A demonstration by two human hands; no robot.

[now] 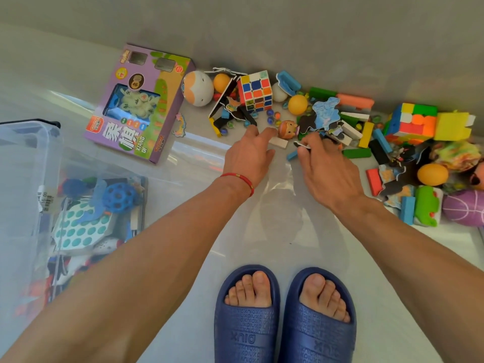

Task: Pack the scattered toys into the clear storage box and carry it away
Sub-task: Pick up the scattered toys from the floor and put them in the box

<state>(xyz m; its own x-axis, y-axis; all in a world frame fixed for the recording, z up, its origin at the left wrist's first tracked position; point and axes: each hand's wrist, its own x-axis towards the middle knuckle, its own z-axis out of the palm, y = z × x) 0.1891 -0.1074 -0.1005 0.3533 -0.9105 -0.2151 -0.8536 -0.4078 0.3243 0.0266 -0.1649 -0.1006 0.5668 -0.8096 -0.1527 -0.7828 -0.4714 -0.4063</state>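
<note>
The clear storage box [28, 163] stands on the floor at the left and holds several toys, among them a blue holed ball [119, 197] and a teal dotted pad [78, 229]. Scattered toys lie along the wall: a Rubik's cube [255, 91], marbles, orange balls [297, 104], foam blocks and puzzle pieces. My left hand [248, 155] reaches with straight fingers to the floor beside a small round-headed figure [288, 129]. My right hand [327, 166] curls over the pile and pinches a small black-and-white flat piece [301, 145].
A purple chess-set carton [138, 103] lies between the box and the pile. A white egg-shaped toy [197, 87], a second cube [413, 119], a yellow block [453, 125], a green car [427, 205] and a purple ball [466, 208] lie around. My feet in blue slippers [246, 315] stand below.
</note>
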